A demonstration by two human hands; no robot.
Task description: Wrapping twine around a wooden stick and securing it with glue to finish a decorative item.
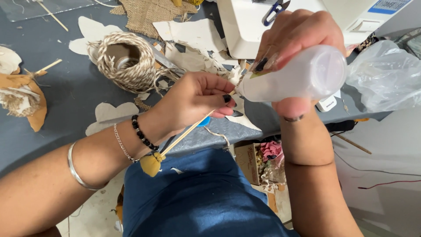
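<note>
One stick point(186, 134) in left hand point(193, 98), one bottle point(298, 77) in right hand point(298, 33), perhaps glue.

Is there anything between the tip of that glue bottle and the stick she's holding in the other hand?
Nothing visible. The right hand tilts the translucent bottle so its tip sits right beside the left hand fingertips pinching the thin wooden stick; the exact contact point is hidden.
</note>
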